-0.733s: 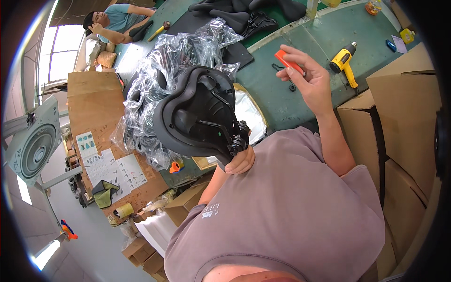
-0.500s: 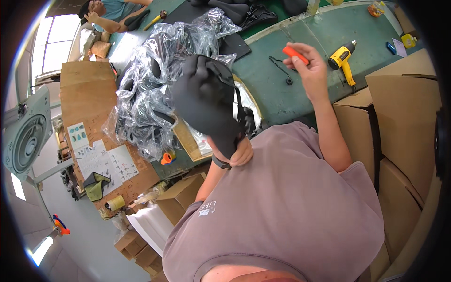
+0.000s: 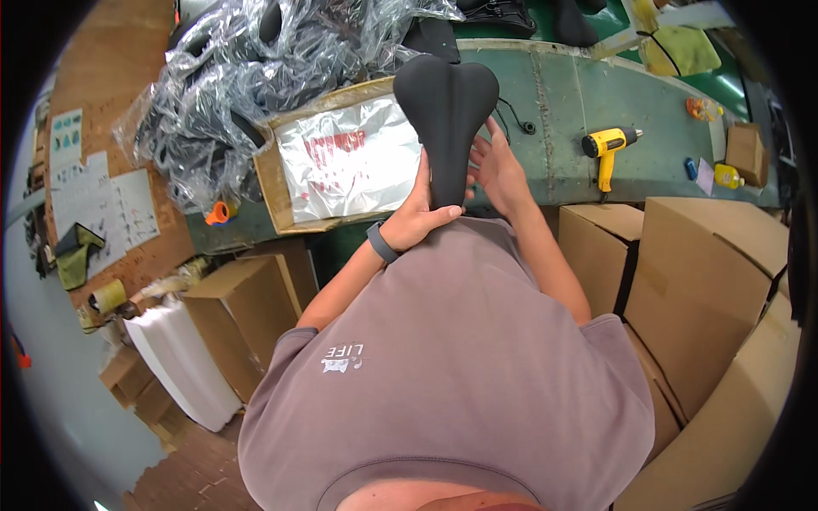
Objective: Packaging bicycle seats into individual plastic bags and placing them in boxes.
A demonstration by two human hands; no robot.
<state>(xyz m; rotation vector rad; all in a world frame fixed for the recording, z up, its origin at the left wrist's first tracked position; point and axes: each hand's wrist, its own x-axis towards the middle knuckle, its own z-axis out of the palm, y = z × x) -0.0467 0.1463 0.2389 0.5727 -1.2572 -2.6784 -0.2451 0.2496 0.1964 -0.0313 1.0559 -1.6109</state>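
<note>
A black bicycle saddle (image 3: 447,111) stands nearly upright before my chest, its wide end up and its smooth top facing me. My left hand (image 3: 413,220) wraps round the narrow nose at the bottom, thumb across the front. Close by the saddle's right side is my right hand (image 3: 504,177), palm turned inward with fingers apart; nothing shows in it. Behind the saddle on the left lies a shallow carton (image 3: 271,183) with a silvery printed plastic bag (image 3: 345,157) in it. The saddle's underside is hidden.
Clear-wrapped saddles (image 3: 247,94) are heaped at the back left. On the green bench (image 3: 545,162) lie a yellow heat gun (image 3: 607,149) and a small black hooked tool (image 3: 528,128). Tall cardboard boxes (image 3: 707,272) stand close on my right. An orange tape dispenser (image 3: 221,213) sits left.
The saddle has swung from tilted on the left to upright, top toward me. My right hand has come in from over the bench to its side; the orange-red piece it held no longer shows.
</note>
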